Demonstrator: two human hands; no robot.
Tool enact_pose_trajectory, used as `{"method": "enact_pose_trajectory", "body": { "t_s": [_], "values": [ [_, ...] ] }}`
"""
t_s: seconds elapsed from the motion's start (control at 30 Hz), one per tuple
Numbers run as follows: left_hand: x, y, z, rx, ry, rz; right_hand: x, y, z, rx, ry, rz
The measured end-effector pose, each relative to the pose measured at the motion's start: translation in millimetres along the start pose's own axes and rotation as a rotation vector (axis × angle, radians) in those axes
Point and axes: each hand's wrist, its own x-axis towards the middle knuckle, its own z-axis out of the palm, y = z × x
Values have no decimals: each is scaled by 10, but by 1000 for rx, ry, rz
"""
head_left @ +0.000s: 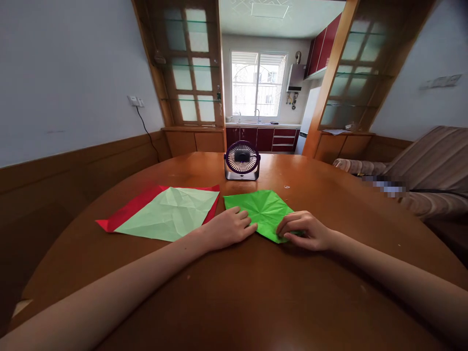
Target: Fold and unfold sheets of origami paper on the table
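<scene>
A bright green sheet of origami paper (263, 204) with creases fanning out from its middle lies on the table between my hands. My left hand (230, 228) is at its left edge, fingers bent and closed on the paper, the thumb near the front edge. At the right front corner, my right hand (307, 231) pinches the paper between curled fingers and thumb. Part of that corner is hidden under the fingers. Left of it, near my left forearm, lies a creased pale green sheet (171, 209) on top of a red sheet (137, 209).
A small purple and black desk fan (242, 160) stands on the round wooden table (234, 297) beyond the papers. A striped sofa (435, 170) is at the right. Glass-shelved cabinets (192, 68) flank the opening to a kitchen with a window (258, 83).
</scene>
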Motion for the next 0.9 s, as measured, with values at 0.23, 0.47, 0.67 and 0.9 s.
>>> {"method": "enact_pose_trajectory", "body": {
  "t_s": [0.23,0.47,0.67,0.9],
  "values": [
    [-84,-173,23,-430,7,-198,188,71,-91,80,208,238],
    [-156,-311,12,-879,30,-246,321,500,-174,-131,330,626],
    [-146,-291,-3,-814,25,-363,435,783,-73,25,283,711],
    [-154,-207,115,-616,-30,-355,436,749,134,386,357,725]
  ]
}}
